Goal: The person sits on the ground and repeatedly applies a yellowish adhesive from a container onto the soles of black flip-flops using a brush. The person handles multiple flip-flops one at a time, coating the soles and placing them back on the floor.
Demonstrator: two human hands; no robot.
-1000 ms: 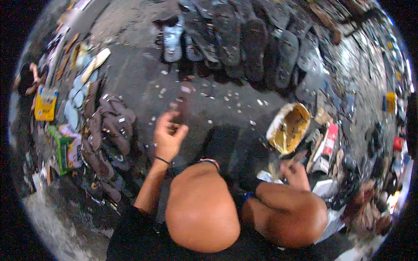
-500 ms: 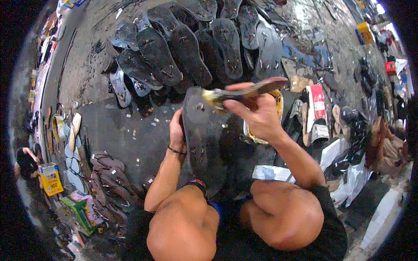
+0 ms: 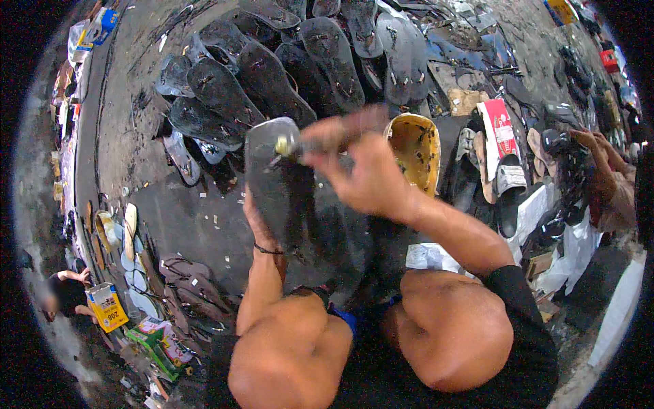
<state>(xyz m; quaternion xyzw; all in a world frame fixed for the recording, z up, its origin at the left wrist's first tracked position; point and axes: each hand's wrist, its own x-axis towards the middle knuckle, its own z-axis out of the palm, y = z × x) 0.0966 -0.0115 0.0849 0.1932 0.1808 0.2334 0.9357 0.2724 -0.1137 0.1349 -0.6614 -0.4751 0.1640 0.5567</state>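
Note:
A dark flip-flop sole [image 3: 272,194] is held up in front of my knees, its broad toe end away from me. My left hand [image 3: 259,228] grips it from the left and below, with most of the fingers hidden behind the sole. My right hand [image 3: 368,174] is closed round a brush [image 3: 285,144], whose handle is blurred by motion. Its pale, wet-looking tip is at the toe end of the sole, near the strap hole. Right of that hand stands a yellow cut-open container [image 3: 413,129] with dark smears and brownish residue inside.
Many dark soles [image 3: 276,78] lie overlapped beyond my hands. Brown flip-flops [image 3: 194,279] and a yellow tin [image 3: 107,307] are at the left. A grey-strapped sandal [image 3: 509,178] and plastic sheets [image 3: 571,252] lie right. Other people's hands [image 3: 591,143] show at far right.
My view has shifted. The brush has moved left and down over the toe end of the sole. The sole has turned slightly, and the yellow container shows more fully.

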